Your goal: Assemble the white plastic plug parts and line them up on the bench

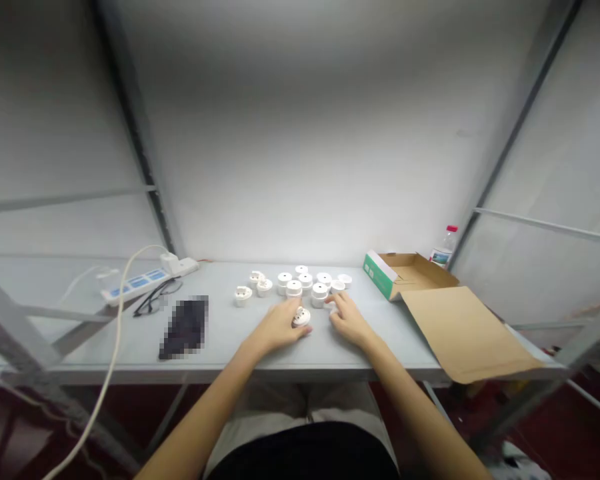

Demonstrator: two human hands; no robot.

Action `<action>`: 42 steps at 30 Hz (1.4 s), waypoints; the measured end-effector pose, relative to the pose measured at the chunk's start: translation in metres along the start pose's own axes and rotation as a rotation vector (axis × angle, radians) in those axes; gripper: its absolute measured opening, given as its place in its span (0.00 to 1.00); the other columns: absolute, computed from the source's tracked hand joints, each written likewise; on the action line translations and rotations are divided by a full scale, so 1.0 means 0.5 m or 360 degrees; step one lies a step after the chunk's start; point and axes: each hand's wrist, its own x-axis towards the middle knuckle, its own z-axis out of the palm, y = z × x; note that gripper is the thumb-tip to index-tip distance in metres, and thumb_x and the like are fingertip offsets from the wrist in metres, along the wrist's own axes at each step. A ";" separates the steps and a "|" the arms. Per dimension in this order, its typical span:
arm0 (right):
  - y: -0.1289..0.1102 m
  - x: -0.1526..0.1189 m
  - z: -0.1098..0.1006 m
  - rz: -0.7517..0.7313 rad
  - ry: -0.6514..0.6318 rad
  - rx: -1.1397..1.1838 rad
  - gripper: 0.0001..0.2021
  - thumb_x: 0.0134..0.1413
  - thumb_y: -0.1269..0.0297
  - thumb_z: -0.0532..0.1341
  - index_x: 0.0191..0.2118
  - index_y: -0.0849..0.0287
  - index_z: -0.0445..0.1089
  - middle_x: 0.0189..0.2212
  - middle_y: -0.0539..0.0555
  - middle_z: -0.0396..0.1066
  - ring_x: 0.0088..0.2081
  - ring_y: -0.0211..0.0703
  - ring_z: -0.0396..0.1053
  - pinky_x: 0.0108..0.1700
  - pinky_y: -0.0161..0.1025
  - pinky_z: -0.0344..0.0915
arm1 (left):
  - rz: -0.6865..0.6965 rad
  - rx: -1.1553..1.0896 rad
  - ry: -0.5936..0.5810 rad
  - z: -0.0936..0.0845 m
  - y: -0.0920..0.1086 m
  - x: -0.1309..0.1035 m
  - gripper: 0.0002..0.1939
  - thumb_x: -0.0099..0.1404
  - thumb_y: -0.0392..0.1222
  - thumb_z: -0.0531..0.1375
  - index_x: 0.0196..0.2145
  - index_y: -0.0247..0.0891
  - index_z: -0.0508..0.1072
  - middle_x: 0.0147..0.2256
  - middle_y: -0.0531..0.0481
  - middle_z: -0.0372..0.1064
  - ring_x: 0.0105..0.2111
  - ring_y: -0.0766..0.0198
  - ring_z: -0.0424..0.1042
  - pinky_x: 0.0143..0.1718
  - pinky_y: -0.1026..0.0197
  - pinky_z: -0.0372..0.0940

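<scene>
Near the table's front edge, my left hand (283, 325) has its fingers and thumb around a round white piece (301, 317) with small dark holes on top. To its right my right hand (348, 320) rests beside a white cylinder (319, 295), fingers bent and somewhat apart, with nothing seen in it. Several more white cylinders with a hole in the top (285, 282) stand grouped behind my hands. Low white cups (345, 281) are at the right end of that group. Left of it are several white pieces with raised tops (243, 295).
A power strip (141, 283) with a white cable lies at the left, near glasses (156, 298) and a blurred dark object (186, 327). An open cardboard box (423, 275) lies at the right, its flap over the table edge, with a bottle (443, 248) behind.
</scene>
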 end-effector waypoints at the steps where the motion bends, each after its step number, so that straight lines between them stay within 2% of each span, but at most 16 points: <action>1: -0.003 0.000 0.000 -0.0032 -0.0017 0.0010 0.26 0.55 0.76 0.54 0.59 0.56 0.70 0.57 0.58 0.68 0.56 0.50 0.66 0.62 0.47 0.64 | -0.0023 0.0021 0.0028 0.001 -0.002 0.000 0.20 0.64 0.49 0.67 0.51 0.41 0.71 0.53 0.41 0.74 0.53 0.46 0.73 0.54 0.51 0.66; 4: -0.011 -0.005 0.001 -0.0103 -0.0078 0.0010 0.34 0.55 0.78 0.56 0.67 0.53 0.66 0.66 0.58 0.61 0.63 0.54 0.61 0.68 0.52 0.57 | -0.0065 0.0078 0.0089 0.003 -0.004 0.000 0.16 0.65 0.48 0.65 0.48 0.40 0.70 0.52 0.40 0.73 0.54 0.45 0.72 0.54 0.49 0.65; 6: -0.013 -0.008 0.002 -0.0102 -0.0096 0.0060 0.36 0.55 0.78 0.56 0.70 0.51 0.64 0.68 0.59 0.60 0.64 0.55 0.60 0.69 0.55 0.56 | -0.0061 0.0034 0.0114 0.007 -0.006 0.000 0.13 0.66 0.46 0.64 0.46 0.41 0.70 0.47 0.42 0.75 0.50 0.47 0.74 0.52 0.50 0.66; 9: -0.013 -0.008 0.001 -0.0048 -0.0024 0.0278 0.34 0.55 0.77 0.59 0.67 0.49 0.68 0.61 0.59 0.65 0.61 0.54 0.64 0.67 0.56 0.59 | -0.0054 -0.0133 0.0175 0.021 -0.013 0.002 0.13 0.66 0.43 0.62 0.48 0.42 0.66 0.43 0.46 0.74 0.44 0.51 0.75 0.47 0.53 0.68; 12: -0.010 -0.003 -0.004 -0.0004 0.0100 0.0430 0.23 0.59 0.70 0.60 0.60 0.53 0.73 0.53 0.59 0.68 0.54 0.52 0.69 0.62 0.54 0.67 | -0.0059 -0.0240 0.0246 0.037 -0.025 0.004 0.18 0.67 0.40 0.59 0.53 0.41 0.61 0.44 0.46 0.72 0.41 0.54 0.76 0.45 0.54 0.69; 15: -0.010 0.004 -0.012 0.0018 0.0203 0.0559 0.15 0.66 0.60 0.59 0.55 0.55 0.73 0.51 0.60 0.70 0.50 0.51 0.72 0.52 0.50 0.74 | 0.0025 -0.0325 0.0329 0.043 -0.031 0.006 0.15 0.67 0.37 0.58 0.51 0.40 0.62 0.45 0.45 0.71 0.45 0.54 0.74 0.50 0.53 0.69; 18: -0.014 0.006 -0.016 0.0017 0.0266 0.0708 0.17 0.68 0.52 0.61 0.56 0.53 0.70 0.54 0.60 0.70 0.52 0.50 0.73 0.46 0.44 0.78 | 0.0139 -0.0339 0.0350 0.036 -0.025 0.006 0.14 0.67 0.35 0.57 0.50 0.40 0.67 0.49 0.43 0.71 0.52 0.52 0.72 0.57 0.50 0.67; 20: -0.018 0.006 -0.015 0.0001 0.0267 0.0846 0.20 0.63 0.50 0.66 0.56 0.52 0.69 0.55 0.59 0.70 0.54 0.51 0.73 0.47 0.44 0.78 | 0.0184 -0.0320 0.0314 0.027 -0.016 0.005 0.18 0.67 0.34 0.58 0.54 0.40 0.69 0.52 0.42 0.70 0.54 0.51 0.71 0.60 0.48 0.66; 23: -0.022 0.006 -0.010 -0.0033 0.0195 0.1073 0.23 0.53 0.49 0.74 0.51 0.52 0.71 0.54 0.58 0.71 0.57 0.52 0.72 0.51 0.45 0.77 | 0.0228 -0.0298 0.0253 0.018 -0.004 0.003 0.26 0.66 0.31 0.58 0.61 0.43 0.70 0.53 0.43 0.70 0.54 0.51 0.71 0.60 0.48 0.66; 27: -0.027 0.006 -0.012 -0.0056 0.0112 0.1167 0.23 0.52 0.50 0.75 0.49 0.52 0.71 0.50 0.56 0.74 0.55 0.52 0.73 0.53 0.48 0.76 | 0.0277 -0.0364 0.0286 0.025 0.000 0.005 0.31 0.65 0.32 0.59 0.66 0.41 0.63 0.56 0.41 0.69 0.56 0.51 0.71 0.60 0.48 0.67; 32: -0.037 0.005 -0.021 -0.0158 0.0047 0.1027 0.22 0.53 0.53 0.74 0.50 0.52 0.73 0.51 0.57 0.76 0.50 0.52 0.76 0.53 0.50 0.75 | 0.0247 -0.0369 0.0307 0.027 0.000 0.006 0.18 0.66 0.35 0.61 0.54 0.39 0.70 0.50 0.43 0.71 0.52 0.50 0.72 0.57 0.49 0.68; 37: -0.038 0.001 -0.015 -0.0115 0.0028 0.1151 0.22 0.55 0.54 0.73 0.52 0.52 0.70 0.52 0.56 0.74 0.54 0.50 0.75 0.54 0.48 0.76 | 0.0371 -0.0360 0.0336 0.011 0.004 0.005 0.18 0.68 0.35 0.62 0.55 0.41 0.70 0.51 0.43 0.70 0.53 0.52 0.71 0.58 0.50 0.67; 39: -0.037 0.000 -0.014 -0.0098 0.0008 0.1122 0.23 0.55 0.52 0.72 0.52 0.52 0.69 0.49 0.56 0.75 0.51 0.51 0.76 0.50 0.46 0.77 | 0.0395 -0.0359 0.0341 0.008 0.007 0.003 0.18 0.68 0.35 0.62 0.55 0.41 0.70 0.51 0.44 0.69 0.53 0.52 0.71 0.58 0.50 0.67; 42: -0.037 -0.004 -0.018 -0.0105 0.0016 0.0990 0.19 0.60 0.52 0.70 0.52 0.54 0.71 0.40 0.53 0.76 0.42 0.48 0.77 0.44 0.43 0.76 | 0.0433 -0.0350 0.0313 0.005 0.015 -0.002 0.17 0.69 0.35 0.63 0.55 0.41 0.70 0.51 0.45 0.68 0.52 0.54 0.71 0.57 0.52 0.68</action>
